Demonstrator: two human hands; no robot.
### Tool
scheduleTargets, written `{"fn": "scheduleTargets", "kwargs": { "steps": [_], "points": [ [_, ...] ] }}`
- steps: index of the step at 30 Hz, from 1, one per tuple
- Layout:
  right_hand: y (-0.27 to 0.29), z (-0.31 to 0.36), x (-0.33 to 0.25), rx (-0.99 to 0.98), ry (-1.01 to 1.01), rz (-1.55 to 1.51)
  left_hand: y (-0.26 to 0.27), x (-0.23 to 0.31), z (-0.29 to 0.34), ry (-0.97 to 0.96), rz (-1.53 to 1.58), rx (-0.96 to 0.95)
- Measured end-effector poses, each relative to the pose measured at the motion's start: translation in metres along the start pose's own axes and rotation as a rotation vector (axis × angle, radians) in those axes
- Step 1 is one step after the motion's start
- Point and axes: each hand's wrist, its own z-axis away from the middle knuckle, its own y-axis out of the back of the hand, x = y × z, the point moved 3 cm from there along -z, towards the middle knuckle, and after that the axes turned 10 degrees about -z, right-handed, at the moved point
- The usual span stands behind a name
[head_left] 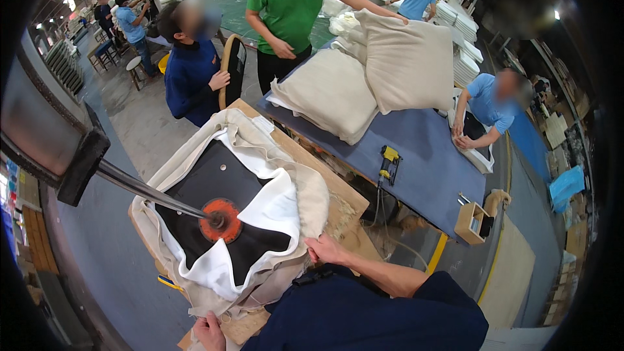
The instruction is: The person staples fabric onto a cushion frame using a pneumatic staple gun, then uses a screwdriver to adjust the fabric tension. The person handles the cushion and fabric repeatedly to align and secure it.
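In front of me a black seat board (201,162) lies face up, with white padding (266,211) folded in over its edges. Beige cover fabric (313,198) surrounds it, loose and bunched along the near side. From the left a metal rod (156,194) comes down, its red disc (227,214) pressed on the board. My right hand (325,249) is closed on the fabric at the near right corner. At the near left corner my left hand (209,333) pinches the fabric's edge; its lower part is cut off by the picture's edge.
A wooden worktop (354,211) carries the seat. Beyond it, a blue table (416,149) holds beige cushions (331,94), a yellow-black staple gun (390,164) and a wooden box (473,222). Co-workers stand around; one in green (296,6) holds a cushion. A hose (406,244) hangs between the tables.
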Motion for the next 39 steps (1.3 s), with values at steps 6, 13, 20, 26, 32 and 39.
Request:
{"fn": "scheduleTargets", "kwargs": {
  "steps": [6,13,20,26,32,39],
  "points": [
    [-0.003,0.003,-0.004,-0.015,0.035,-0.017,-0.018,-0.057,-0.034,-0.209,0.208,0.127],
    [0.001,0.007,-0.006,-0.004,-0.066,0.035,0.025,-0.027,-0.031,-0.141,0.273,0.387],
    [0.002,0.013,-0.011,-0.012,-0.108,-0.055,0.002,0.083,-0.034,-0.663,0.568,0.132],
    [-0.044,0.029,-0.089,-0.288,0.013,-0.016,-0.081,0.082,-0.079,-0.358,-0.005,0.103],
    [-0.117,-0.046,-0.078,-0.193,0.556,0.463,-0.12,0.014,-0.117,-0.14,-0.17,0.29],
    [-0.129,-0.1,-0.05,-0.018,0.81,1.001,-0.123,0.015,-0.118,-0.201,-0.153,0.41]
  ]
}}
